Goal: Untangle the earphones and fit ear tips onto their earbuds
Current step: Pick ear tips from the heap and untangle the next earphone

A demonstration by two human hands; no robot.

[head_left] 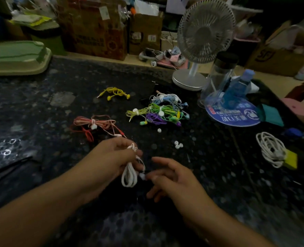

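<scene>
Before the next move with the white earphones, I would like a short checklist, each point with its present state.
1. Left hand holds the bundled white wired earphones: ok.
2. Right hand pinches a small white piece at the bundle: ok; whether it is an earbud or a tip, cannot tell.
3. White cord untangled: not ok, it hangs in loops.
4. Spare small white ear tips lie loose on the dark speckled countertop, beyond the right hand: ok.
5. Tip already seated on the earbud: cannot tell.
</scene>
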